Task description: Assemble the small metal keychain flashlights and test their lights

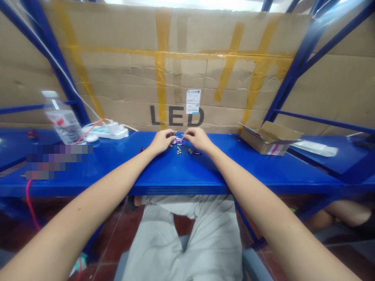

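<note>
My left hand [161, 141] rests at the far part of the blue table, its fingers curled together beside a small pile of purple and silver metal pieces [179, 141]. Facing it from the right, my right hand [198, 139] has thumb and fingertips drawn together over the pile's edge. What either hand pinches is too small to make out. Several small round silver parts [179, 150] lie just in front of the pile. Below my right hand is a purple piece with a silver end [195, 152]. A dark purple piece [142, 149] shows partly beside my left wrist.
The blue table [178, 171] ends behind at a cardboard sheet [125, 89]. An open cardboard box [269, 138] stands at right, near a white packet [316, 148]. A water bottle [64, 121] and a white power strip [109, 130] with cables are at left. Another person's leg [342, 214] shows lower right.
</note>
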A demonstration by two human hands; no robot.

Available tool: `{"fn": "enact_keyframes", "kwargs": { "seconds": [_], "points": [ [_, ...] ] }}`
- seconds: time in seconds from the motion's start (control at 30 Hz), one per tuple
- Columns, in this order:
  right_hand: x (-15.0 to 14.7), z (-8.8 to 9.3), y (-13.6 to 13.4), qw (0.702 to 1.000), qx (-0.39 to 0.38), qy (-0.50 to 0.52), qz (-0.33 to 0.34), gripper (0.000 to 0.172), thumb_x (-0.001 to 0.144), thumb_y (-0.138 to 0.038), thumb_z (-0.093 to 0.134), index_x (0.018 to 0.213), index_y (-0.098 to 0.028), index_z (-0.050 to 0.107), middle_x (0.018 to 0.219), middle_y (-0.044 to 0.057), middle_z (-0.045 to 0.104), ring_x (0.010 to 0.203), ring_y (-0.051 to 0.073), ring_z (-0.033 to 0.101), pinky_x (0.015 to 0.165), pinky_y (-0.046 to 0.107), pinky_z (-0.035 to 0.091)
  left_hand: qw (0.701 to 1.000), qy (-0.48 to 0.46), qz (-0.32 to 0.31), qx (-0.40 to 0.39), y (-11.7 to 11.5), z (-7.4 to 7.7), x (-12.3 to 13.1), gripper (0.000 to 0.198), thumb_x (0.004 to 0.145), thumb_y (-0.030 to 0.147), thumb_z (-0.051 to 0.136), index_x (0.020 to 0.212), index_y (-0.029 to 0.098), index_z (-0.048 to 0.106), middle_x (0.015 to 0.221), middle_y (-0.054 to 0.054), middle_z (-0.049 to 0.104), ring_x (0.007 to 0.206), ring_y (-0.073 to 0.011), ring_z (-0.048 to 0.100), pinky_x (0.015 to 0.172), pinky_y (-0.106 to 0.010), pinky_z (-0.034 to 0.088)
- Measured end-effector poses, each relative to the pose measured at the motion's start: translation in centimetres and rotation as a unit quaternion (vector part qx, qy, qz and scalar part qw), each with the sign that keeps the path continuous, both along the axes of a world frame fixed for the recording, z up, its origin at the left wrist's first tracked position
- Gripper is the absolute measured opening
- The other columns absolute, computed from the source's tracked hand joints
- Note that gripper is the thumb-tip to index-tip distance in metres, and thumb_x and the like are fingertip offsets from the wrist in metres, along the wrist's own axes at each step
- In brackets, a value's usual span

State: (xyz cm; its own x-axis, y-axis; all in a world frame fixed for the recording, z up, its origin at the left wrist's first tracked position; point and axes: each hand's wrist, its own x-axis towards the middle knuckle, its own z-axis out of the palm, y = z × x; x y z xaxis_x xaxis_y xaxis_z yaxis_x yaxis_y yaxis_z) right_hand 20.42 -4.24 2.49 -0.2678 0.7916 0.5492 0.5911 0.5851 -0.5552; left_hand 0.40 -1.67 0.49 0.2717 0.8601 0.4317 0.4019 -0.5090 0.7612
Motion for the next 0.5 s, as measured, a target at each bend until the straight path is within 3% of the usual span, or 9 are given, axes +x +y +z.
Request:
{"fn": "enact_keyframes", "kwargs": {
  "seconds": [0.17,0.33,0.5],
  "points": [
    [-0.2,-0.1,0.4,0.991,-0.011,0.126,0.049,0.005,0.083,-0.017,0.057,0.079,-0.017,0.059,0.069,0.001,0.067,0.064,0.015,0.063,0.068,0.028,0.05,0.989,0.086,-0.022,0.115,-1.0,0.4,0.3,0.021,0.087,0.032,0.063,0.103,0.019,0.07,0.083,-0.003,0.072,0.072,-0.0181,0.064,0.076,-0.032,0.05],
    [0.1,-0.3,0.6,0.992,-0.016,0.109,0.067,0.003,0.079,-0.016,0.059,0.081,-0.017,0.06,0.07,0.001,0.066,0.066,0.015,0.062,0.069,0.029,0.05,0.98,0.109,-0.05,0.158,-1.9,0.7,0.5,0.021,0.09,0.033,0.059,0.103,0.02,0.07,0.099,-0.003,0.075,0.089,-0.0196,0.065,0.085,-0.031,0.048],
    [0.5,-0.2,0.4,0.995,-0.005,0.07,0.072,0.006,0.079,-0.016,0.059,0.079,-0.016,0.064,0.069,0.001,0.067,0.067,0.015,0.062,0.071,0.028,0.048,0.98,0.113,-0.04,0.161,-2.4,0.6,0.8,0.021,0.093,0.034,0.053,0.097,0.018,0.067,0.094,-0.005,0.073,0.088,-0.02,0.064,0.082,-0.03,0.048]
  ]
}}
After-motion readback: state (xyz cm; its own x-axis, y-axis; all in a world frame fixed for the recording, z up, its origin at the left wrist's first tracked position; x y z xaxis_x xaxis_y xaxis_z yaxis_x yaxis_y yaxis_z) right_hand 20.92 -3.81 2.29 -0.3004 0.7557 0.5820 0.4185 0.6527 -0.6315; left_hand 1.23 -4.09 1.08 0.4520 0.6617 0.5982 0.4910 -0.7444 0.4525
